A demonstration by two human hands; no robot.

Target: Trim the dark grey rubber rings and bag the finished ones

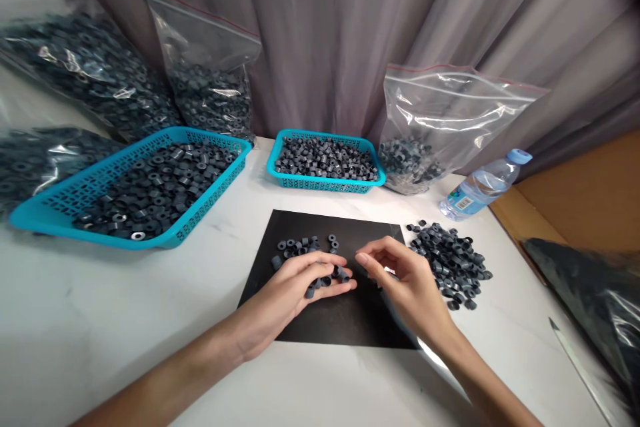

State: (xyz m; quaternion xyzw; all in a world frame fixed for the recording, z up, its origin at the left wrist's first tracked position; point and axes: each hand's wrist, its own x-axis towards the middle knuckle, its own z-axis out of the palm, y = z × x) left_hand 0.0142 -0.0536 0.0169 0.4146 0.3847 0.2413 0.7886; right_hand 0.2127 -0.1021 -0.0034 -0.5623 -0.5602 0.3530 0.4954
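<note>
Held half-curled over the black mat [340, 327] is the left hand [295, 277], with several small grey rings [327, 281] cupped at its fingers. Beside it, also over the mat, the right hand [403, 274] is loosely curled, thumb and forefinger brought close together; whether anything is pinched there cannot be told. More loose rings [291, 244] are scattered on the mat's left half. Right of the mat, a ring heap [453, 260] is spread on the worktop [200, 347]. Left of the mat, a large blue basket [210, 194] is partly filled with rings. Beyond the mat, a smaller blue basket [325, 183] is likewise filled; beyond its right corner, a water bottle [483, 185] is seen. Farther behind the mat, clear bags [215, 94] are stood before a grey curtain [320, 47].
</note>
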